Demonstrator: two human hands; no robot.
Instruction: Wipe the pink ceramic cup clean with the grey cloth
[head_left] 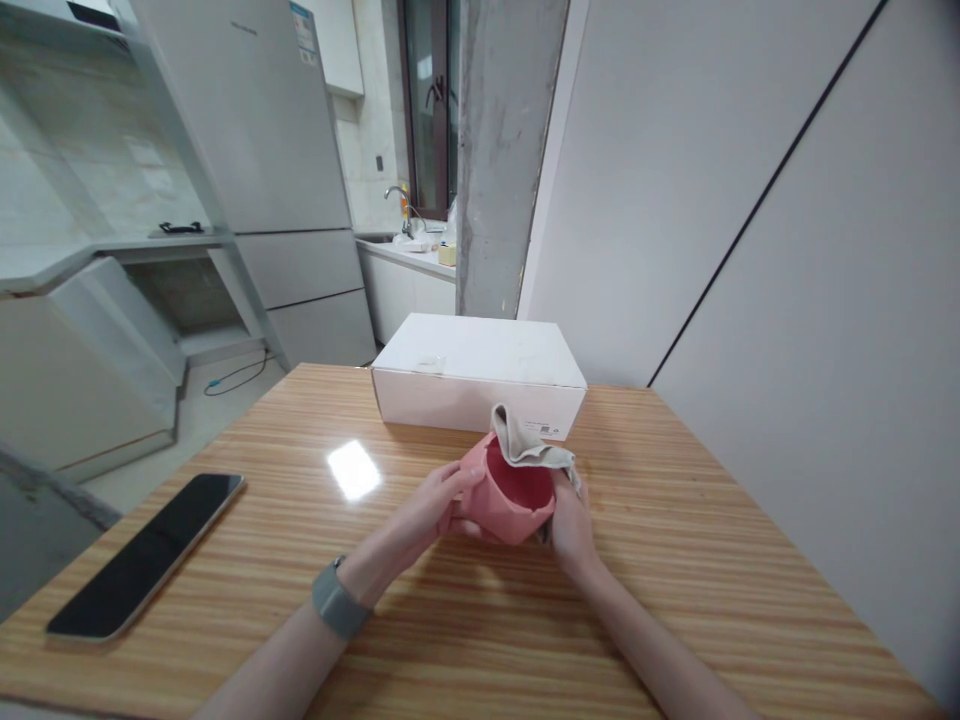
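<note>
While the left hand (pixel 442 500) grips the near-left wall of a faceted pink pot (pixel 501 515), the right hand (pixel 571 515) holds a pale grey cloth (pixel 525 448) at the pot's right rim. Pot located near the middle of the wood-grain table (pixel 675 560), in front of the white box (pixel 480 370) and apart from it; mouth tilted toward the wearer, interior visible. Whether its base touches the wood cannot be told. Left grip: clamped on the pot, thumb laid along the outer wall near the rim, other fingers below. Right grip: closed on the bunched cloth against the rim; most of its fingertips are hidden, so their exact placement is uncertain. Cloth lies over the far rim, with a dark fold also showing under the right side. Step in hand, as judged: working the cloth over the pot's rim and wall, the left side steadying and the right doing the work. The next move would seem to call for a firm left hold, light cloth pressure, and a turn of the pot if another facet is to be reached; a slip at the smooth-looking wall is the likely risk. Phone (pixel 150 560) at the table's left, well apart; wristband (pixel 340 600) on the left wrist.
</note>
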